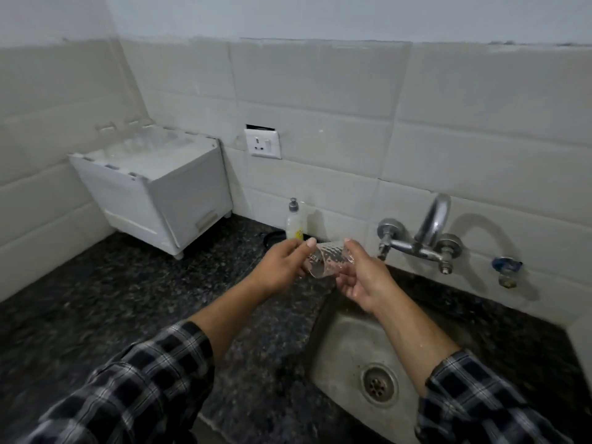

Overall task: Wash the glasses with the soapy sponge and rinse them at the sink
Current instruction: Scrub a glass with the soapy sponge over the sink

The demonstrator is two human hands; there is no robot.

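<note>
- The left grip [282, 267] was clamped round the mouth end of the clear textured drinking glass [326, 259], thumb on top. The right grip [362, 278] pinched its base end, forefinger above.
- The glass lay on its side between them, just left of the curved chrome tap [431, 230], its long axis running toward the tap.
- The right grip was nearer the tap, so rinsing would probably mean carrying the glass rightward.
- The steel sink [336, 341] sat below the tap.
- No sponge showed.
</note>
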